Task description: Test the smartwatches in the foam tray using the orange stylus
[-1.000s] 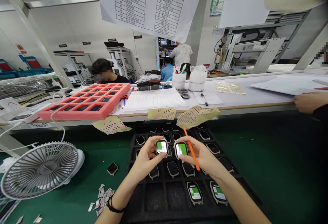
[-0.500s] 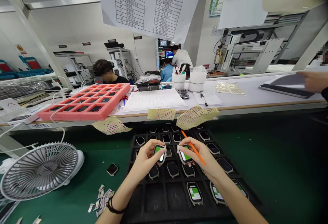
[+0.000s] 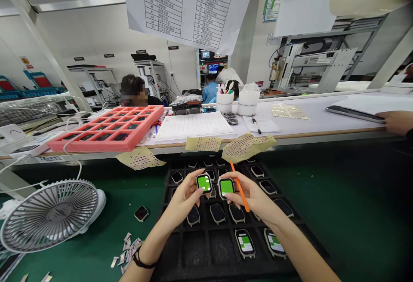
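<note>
My left hand [image 3: 182, 198] is shut on a smartwatch body [image 3: 204, 183], its screen lit green and facing up. My right hand [image 3: 251, 198] grips a second green-screened smartwatch body [image 3: 226, 187] between its fingertips and also holds an orange stylus [image 3: 240, 187] against its fingers. The two watches sit side by side, a little apart, just above a black compartment tray [image 3: 195, 247]. Several dark-screened watches lie in its pockets beneath and around my hands. Two more lit watches [image 3: 245, 243] rest in the near row.
A desk fan [image 3: 50, 215] stands left of the tray, with loose paper labels [image 3: 129, 249] and a single watch [image 3: 141, 213] on the green mat. Dotted sticker sheets [image 3: 248, 146] overhang the bench edge. A co-worker's hand [image 3: 397, 122] rests at right.
Both watches have turned from tilted toward each other to lying flat, screens up. The co-worker's hand has moved down and right, beside the dark flat slab.
</note>
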### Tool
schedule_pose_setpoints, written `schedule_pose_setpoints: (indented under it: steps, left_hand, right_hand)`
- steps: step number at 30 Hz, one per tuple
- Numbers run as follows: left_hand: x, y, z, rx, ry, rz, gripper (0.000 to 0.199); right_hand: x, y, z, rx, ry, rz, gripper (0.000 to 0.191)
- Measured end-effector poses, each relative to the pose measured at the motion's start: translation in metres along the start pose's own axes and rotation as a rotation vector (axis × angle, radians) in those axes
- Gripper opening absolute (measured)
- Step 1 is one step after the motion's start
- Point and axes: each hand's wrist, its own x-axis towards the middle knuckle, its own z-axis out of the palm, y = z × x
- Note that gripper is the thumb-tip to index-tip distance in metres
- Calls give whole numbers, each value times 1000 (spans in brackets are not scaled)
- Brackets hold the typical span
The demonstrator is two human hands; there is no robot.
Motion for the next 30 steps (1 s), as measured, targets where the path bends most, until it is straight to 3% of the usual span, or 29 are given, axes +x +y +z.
schedule_pose_setpoints:
  steps: [9,23,30]
  left_hand:
    - [0,1,0,10,12,0,47]
    - [-2,5,0,25,3,-7,49]
    - [-1,5,2,33,73,16,45]
  right_hand:
    - [0,-3,3,16,68,11,36]
    - [0,-1,2,9,59,18,37]
    - [1,-3,5,7,52,28,38]
